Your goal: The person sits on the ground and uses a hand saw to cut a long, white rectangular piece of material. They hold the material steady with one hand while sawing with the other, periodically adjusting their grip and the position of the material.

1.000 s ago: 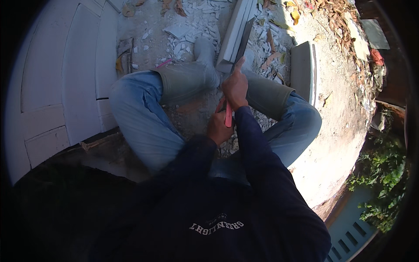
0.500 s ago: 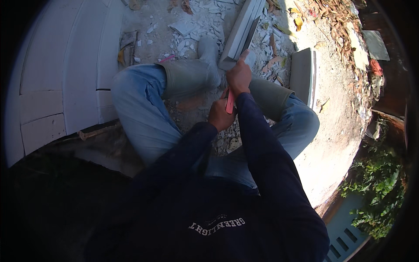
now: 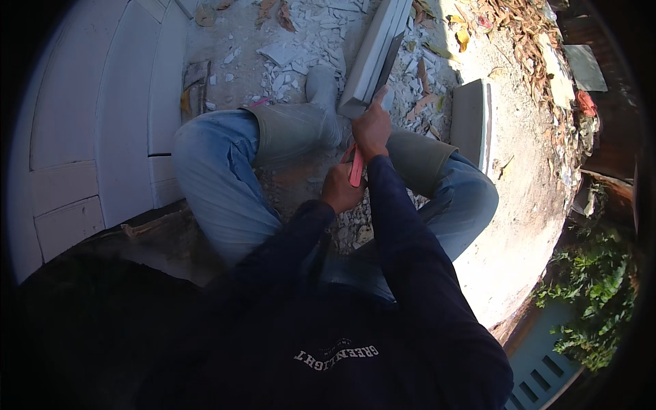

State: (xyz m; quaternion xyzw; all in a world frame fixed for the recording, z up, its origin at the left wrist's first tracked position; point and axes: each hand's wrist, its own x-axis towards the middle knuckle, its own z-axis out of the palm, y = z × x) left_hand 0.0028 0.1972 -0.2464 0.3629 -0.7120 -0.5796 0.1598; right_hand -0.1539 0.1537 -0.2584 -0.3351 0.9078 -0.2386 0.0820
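My left hand (image 3: 344, 188) is closed round the red handle (image 3: 356, 169) of a tool, between my knees. Just ahead, my right hand (image 3: 371, 131) is closed at the handle's front, its index finger stretched forward along the side of a long grey moulded bar (image 3: 372, 75). A dark flat strip (image 3: 391, 61) runs along the bar's right side beyond that finger; I cannot tell whether it belongs to the tool. The near end of the bar lies close to my right hand, between my lower legs. My fingers hide the tool's middle part.
White broken chips (image 3: 290, 68) litter the ground ahead. A grey block (image 3: 471, 119) stands beyond my right knee. Pale panels (image 3: 126, 109) line the left side. Dry leaves (image 3: 526, 41) lie at the far right, and a green plant (image 3: 598, 297) grows at the lower right.
Both hands and the red handle have shifted slightly left and back toward me. The grip looks the same. The whole view has tilted a little.
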